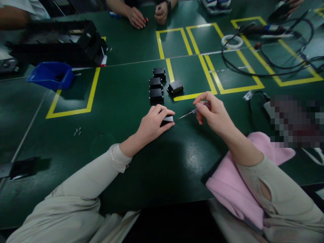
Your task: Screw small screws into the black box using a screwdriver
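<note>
My left hand [154,123] is closed around a small black box [167,119] that rests on the green table [121,108]. My right hand [214,113] pinches the clear handle of a thin screwdriver [190,113]. Its metal tip points left and meets the box's right side. Beyond my hands, three more black boxes [156,88] stand in a row, and a fourth black box [175,88] sits just to their right on a yellow tape line.
A blue bin [50,75] and a black rack [55,44] stand at the far left. Several tiny screws [77,131] lie left of my hands. Black cables [268,57] and a white tape ring [232,41] are at the far right. Another person's hands [148,15] rest at the far edge. Pink cloth [240,189] lies under my right arm.
</note>
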Motion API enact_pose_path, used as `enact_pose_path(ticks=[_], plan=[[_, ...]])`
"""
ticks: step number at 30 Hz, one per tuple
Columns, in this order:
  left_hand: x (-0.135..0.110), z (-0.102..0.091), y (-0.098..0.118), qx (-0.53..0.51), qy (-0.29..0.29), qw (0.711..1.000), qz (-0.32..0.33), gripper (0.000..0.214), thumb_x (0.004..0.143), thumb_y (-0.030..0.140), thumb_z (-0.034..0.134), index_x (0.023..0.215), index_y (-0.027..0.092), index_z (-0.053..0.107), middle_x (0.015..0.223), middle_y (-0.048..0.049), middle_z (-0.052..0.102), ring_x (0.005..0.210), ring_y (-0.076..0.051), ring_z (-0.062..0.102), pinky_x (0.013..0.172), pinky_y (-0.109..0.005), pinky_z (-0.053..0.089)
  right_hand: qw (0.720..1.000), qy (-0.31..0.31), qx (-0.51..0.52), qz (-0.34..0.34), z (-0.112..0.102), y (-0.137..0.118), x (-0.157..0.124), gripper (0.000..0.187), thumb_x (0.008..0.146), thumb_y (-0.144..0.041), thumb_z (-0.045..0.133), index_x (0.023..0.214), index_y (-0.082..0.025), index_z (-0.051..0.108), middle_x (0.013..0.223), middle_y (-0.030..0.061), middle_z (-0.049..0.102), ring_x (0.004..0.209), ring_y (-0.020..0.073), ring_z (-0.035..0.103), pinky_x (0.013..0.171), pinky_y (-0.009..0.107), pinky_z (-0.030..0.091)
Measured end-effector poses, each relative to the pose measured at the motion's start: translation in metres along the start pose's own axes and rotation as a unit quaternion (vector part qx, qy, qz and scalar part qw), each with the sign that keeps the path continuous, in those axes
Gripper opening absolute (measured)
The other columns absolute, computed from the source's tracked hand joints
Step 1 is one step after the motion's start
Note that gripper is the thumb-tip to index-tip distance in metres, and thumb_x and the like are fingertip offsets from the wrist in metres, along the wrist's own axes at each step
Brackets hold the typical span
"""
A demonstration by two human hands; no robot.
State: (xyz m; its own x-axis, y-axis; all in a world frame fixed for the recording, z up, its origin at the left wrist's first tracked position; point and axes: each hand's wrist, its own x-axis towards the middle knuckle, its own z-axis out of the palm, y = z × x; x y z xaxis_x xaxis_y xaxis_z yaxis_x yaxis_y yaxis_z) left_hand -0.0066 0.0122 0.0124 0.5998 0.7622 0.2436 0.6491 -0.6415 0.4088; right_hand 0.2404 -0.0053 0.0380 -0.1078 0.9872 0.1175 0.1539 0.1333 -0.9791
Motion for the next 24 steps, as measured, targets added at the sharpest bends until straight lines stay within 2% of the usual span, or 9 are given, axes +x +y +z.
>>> enact_pose_path(ticks=[6,12,18,24], plan=[[0.0002,-0.0002,0.0,-0.001,0.0,1.0,0.001,0.029,0.097,0.031,0.067,0.124,0.022,0.062,0.12,-0.0083,0.062,0.113,-0.026,0.058,0.09,-0.04,0.053,1.0,0.002,-0.022,-0.01,-0.0008,0.0026,0.001,0.03,0.097,-0.049,0.064,0.084,-0.024,0.054,0.044,-0.0117,0.04,0.035,0.0084,0.046,0.04,0.024,0.035],[0.0003,0.0009,-0.0011,0.004,0.003,1.0,0.003,0.03,0.096,0.031,0.068,0.125,0.022,0.062,0.12,-0.0081,0.062,0.112,-0.026,0.058,0.092,-0.04,0.053,1.0,-0.008,0.006,-0.001,-0.0009,0.0014,-0.0002,0.02,0.096,-0.038,0.067,0.094,-0.025,0.053,0.051,-0.0104,0.052,0.04,0.0094,0.051,0.041,0.024,0.038],[0.0,0.0004,-0.0002,0.0,0.005,1.0,0.008,0.03,0.097,0.031,0.067,0.125,0.021,0.062,0.12,-0.0086,0.062,0.113,-0.026,0.058,0.092,-0.041,0.053,0.999,-0.002,-0.031,-0.013,-0.0014,0.0022,0.0015,0.027,0.098,-0.045,0.065,0.084,-0.023,0.055,0.044,-0.0113,0.042,0.035,0.0089,0.047,0.04,0.024,0.034],[-0.0002,0.0,0.0001,0.003,0.002,1.0,0.003,0.029,0.097,0.031,0.068,0.125,0.022,0.062,0.121,-0.0083,0.062,0.112,-0.025,0.058,0.091,-0.04,0.053,1.0,-0.005,0.011,-0.004,-0.0006,0.0004,0.0005,0.02,0.095,-0.036,0.069,0.09,-0.025,0.053,0.05,-0.0101,0.051,0.039,0.0094,0.05,0.041,0.024,0.039]])
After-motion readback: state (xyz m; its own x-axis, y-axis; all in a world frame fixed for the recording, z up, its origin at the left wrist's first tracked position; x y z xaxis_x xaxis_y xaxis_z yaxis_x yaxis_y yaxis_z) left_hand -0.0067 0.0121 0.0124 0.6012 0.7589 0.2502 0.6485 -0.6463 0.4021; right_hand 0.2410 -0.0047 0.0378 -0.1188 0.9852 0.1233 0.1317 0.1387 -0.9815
